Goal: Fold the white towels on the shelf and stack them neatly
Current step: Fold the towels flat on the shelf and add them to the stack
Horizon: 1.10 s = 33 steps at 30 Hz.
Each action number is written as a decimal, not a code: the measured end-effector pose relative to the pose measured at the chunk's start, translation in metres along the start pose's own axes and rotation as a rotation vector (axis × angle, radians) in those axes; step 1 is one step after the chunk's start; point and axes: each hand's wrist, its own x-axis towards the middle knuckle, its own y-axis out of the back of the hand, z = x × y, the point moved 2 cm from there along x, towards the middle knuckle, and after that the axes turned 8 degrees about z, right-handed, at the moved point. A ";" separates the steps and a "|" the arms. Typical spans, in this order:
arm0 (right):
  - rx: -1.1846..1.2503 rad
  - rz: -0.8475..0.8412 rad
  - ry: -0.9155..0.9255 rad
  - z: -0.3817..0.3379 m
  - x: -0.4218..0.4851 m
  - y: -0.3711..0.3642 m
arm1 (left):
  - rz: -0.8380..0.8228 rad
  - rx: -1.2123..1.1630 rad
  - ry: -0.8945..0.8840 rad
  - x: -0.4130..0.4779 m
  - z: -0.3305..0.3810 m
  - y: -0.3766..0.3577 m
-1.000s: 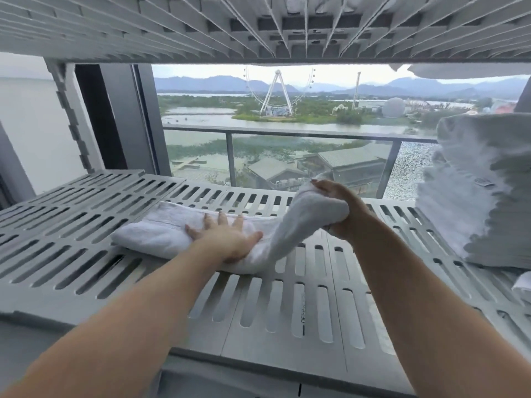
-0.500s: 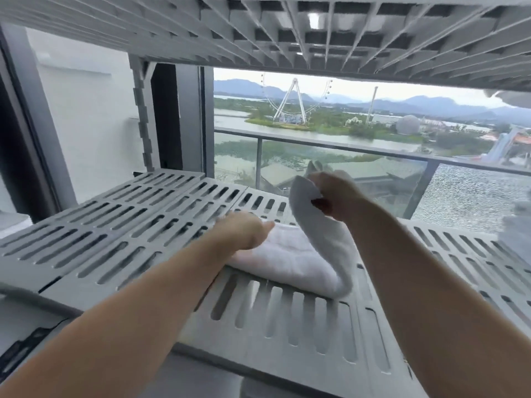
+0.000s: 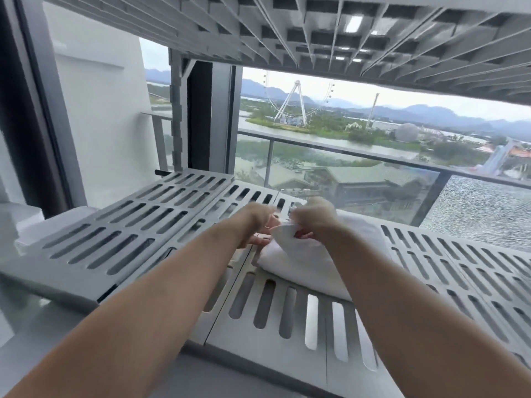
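A white towel [image 3: 304, 259] lies folded over on the grey slotted shelf [image 3: 138, 234], near its middle. My right hand [image 3: 311, 218] pinches the towel's upper left end, fingers curled round the cloth. My left hand [image 3: 254, 225] is right beside it at the same end, blurred by motion; its fingers reach the towel's left edge, and how they lie on the cloth is unclear. Both forearms stretch in from the bottom of the view and hide the towel's near right part.
The underside of an upper shelf [image 3: 344, 35] hangs low overhead. Behind the shelf are a window and a glass balcony railing [image 3: 330, 153]. A dark window frame [image 3: 34, 110] stands at the left. Bare slotted shelf extends to both sides of the towel.
My right hand has carried the towel's right end over to the left end, folding it in half. My left hand has left the top of the towel for that end. The view has swung left.
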 end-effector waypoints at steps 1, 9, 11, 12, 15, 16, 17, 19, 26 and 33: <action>0.063 -0.029 -0.028 0.000 -0.002 -0.003 | -0.012 0.008 -0.001 0.001 -0.001 0.001; -0.162 0.027 0.252 -0.006 -0.033 0.006 | -0.013 0.263 -0.143 0.013 0.002 0.010; -0.206 0.040 0.340 -0.001 -0.039 0.007 | 0.064 0.414 -0.214 0.022 0.007 0.010; -0.223 0.036 0.367 0.002 -0.042 0.007 | 0.116 0.495 -0.261 0.026 0.011 0.010; -0.249 -0.039 0.507 0.020 -0.051 0.002 | 0.207 0.585 -0.356 0.037 0.025 0.003; -0.242 -0.040 0.564 0.026 -0.055 0.001 | 0.201 0.572 -0.354 0.040 0.030 -0.002; -0.218 -0.024 0.610 0.032 -0.059 0.001 | 0.182 0.572 -0.330 0.043 0.033 -0.006; -0.150 0.045 0.684 0.040 -0.066 0.002 | 0.121 0.632 -0.241 0.044 0.035 -0.015; -0.286 0.122 0.966 0.048 -0.090 0.015 | 0.136 0.709 -0.276 0.039 0.041 -0.024; -0.281 0.177 1.040 0.065 -0.099 0.028 | 0.008 0.780 0.069 0.027 0.041 -0.021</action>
